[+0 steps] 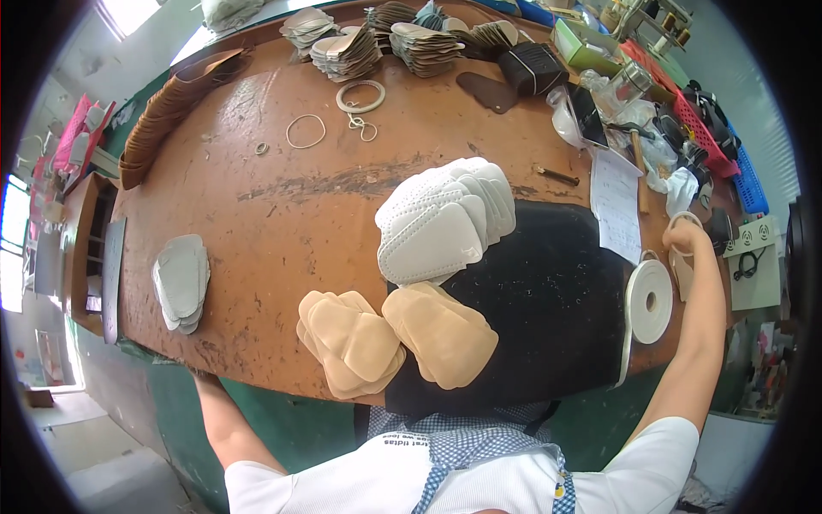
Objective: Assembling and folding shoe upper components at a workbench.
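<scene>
My left hand is at the table's near left edge; its fingers are hidden by the edge. My right arm stretches to the table's right side, where my right hand has its fingers curled beside a pale ring; what they grip is too small to tell. Between my arms lie a fanned stack of white stitched leather pieces and two stacks of beige pieces, one on the left and one on the right. They rest partly on a black mat.
A grey stack of pieces lies at the left. A white tape roll, written sheet, phone and hammer line the right. Further leather stacks and a curved brown row stand along the far side.
</scene>
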The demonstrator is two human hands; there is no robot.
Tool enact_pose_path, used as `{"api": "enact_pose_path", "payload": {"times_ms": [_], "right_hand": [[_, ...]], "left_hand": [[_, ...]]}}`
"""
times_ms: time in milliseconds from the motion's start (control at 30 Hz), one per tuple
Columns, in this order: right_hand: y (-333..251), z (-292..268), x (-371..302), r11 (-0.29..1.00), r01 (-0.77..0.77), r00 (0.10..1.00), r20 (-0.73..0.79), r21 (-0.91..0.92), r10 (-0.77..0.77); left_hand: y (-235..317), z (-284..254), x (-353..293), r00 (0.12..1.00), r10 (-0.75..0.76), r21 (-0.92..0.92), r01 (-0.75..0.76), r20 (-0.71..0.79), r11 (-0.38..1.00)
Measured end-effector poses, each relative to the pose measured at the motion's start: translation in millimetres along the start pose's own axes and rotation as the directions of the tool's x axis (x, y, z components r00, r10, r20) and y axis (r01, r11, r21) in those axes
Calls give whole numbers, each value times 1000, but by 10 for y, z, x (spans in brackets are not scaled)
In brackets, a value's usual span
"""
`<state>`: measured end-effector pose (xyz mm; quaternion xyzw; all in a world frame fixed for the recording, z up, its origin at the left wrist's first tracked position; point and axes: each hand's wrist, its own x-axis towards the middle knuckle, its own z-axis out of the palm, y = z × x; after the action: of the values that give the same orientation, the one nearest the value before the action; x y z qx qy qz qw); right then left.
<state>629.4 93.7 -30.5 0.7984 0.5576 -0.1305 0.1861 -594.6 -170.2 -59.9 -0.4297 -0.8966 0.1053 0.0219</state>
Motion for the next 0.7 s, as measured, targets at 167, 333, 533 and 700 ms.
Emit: {"api": "enact_pose_path", "payload": {"times_ms": [167, 333, 533, 700], "right_hand": [[-355, -423, -279, 705, -397, 918, 240, 588, 317], [-47, -234, -409, 855, -287, 938, -53, 432, 342], [-231, -283, -430, 919, -259, 951, -89, 297, 297], [-30, -323, -541, 967, -256, 901, -357, 23, 247]], "left_hand": [[199, 467, 417, 986, 132, -25, -130, 101, 991], [471, 816, 595, 954, 233, -64, -225, 187, 972], [452, 941, 695, 928, 292, -79, -281, 232, 956], [826, 1112, 691, 905, 366, -174, -334, 218, 927]]}}
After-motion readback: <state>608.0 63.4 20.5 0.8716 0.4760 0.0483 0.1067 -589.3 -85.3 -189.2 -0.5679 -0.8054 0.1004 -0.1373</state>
